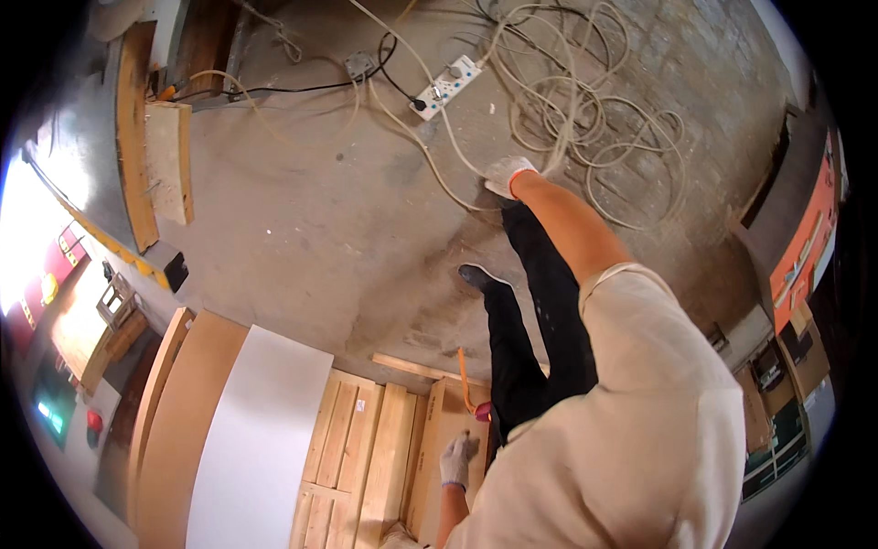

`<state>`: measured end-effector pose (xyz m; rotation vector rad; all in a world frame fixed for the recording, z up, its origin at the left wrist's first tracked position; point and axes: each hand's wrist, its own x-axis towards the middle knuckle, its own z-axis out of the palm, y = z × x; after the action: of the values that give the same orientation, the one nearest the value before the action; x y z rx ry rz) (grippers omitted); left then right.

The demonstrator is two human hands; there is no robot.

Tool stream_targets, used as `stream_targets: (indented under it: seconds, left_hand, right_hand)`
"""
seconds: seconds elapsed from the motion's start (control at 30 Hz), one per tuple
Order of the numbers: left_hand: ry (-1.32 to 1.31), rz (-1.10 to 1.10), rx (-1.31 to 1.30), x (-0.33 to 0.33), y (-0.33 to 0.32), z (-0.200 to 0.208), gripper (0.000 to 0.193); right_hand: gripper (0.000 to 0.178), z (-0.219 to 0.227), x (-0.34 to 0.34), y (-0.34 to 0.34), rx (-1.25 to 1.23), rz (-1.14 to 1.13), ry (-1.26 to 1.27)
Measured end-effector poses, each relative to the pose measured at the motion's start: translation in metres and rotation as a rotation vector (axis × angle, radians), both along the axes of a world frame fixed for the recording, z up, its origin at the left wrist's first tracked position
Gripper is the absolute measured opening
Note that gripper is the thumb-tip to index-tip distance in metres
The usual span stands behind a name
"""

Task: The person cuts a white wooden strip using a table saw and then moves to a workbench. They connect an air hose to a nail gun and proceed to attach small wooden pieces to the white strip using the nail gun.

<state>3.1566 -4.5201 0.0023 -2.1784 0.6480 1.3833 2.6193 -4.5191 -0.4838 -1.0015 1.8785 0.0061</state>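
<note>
My right hand (508,176), in a pale glove with an orange cuff, reaches far out over the floor. Its fingers are closed round a white cable (455,137), which runs from the power strip (446,87) to the hand. More of the cable lies in loose coils (594,137) beyond it. Low by my body, my left hand (457,459), gloved too, hangs over a cardboard box (430,467) with its fingers loosely apart and nothing visible in them. Just beyond its fingertips are a small dark-pink object (483,412) and an orange strip (464,375).
Wooden slats (343,435), a white panel (265,430) and a brown board (187,412) stand at the lower left. A metal-topped bench (96,156) with wooden legs is at upper left. A black cord (302,89) crosses the floor. An orange-sided unit (805,238) stands far right.
</note>
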Motion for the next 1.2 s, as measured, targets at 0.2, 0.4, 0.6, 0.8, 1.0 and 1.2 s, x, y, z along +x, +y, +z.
stream_targets:
  seconds: [0.2,0.4,0.6,0.8,1.0,1.2]
  left_hand:
    - [0.333,-0.339,-0.141,-0.087,-0.06,-0.045,0.02]
    - [0.615,-0.104,-0.246,-0.266,-0.153,-0.13,0.068]
    - [1.151,0.567,0.129,-0.418,-0.228,-0.144,0.059]
    - [1.3,0.377,0.331,-0.479,-0.195,-0.038,0.027]
    - [1.316,-0.025,0.368,-0.46,-0.15,0.004,0.042]
    - [1.4,-0.311,0.404,-0.422,-0.193,0.01,0.038]
  right_hand:
    - [0.041,0.251,0.007,0.036,-0.262,-0.077,-0.073]
    - [0.028,0.435,0.028,0.092,-0.537,-0.033,-0.188]
    - [0.02,0.5,0.053,0.134,-0.567,0.051,-0.131]
    - [0.053,0.547,0.031,0.139,-0.451,-0.335,0.247]
    - [0.067,0.558,0.046,0.046,-0.56,-0.83,0.136]
    - [0.055,0.596,0.069,0.02,-0.591,-1.091,-0.088]
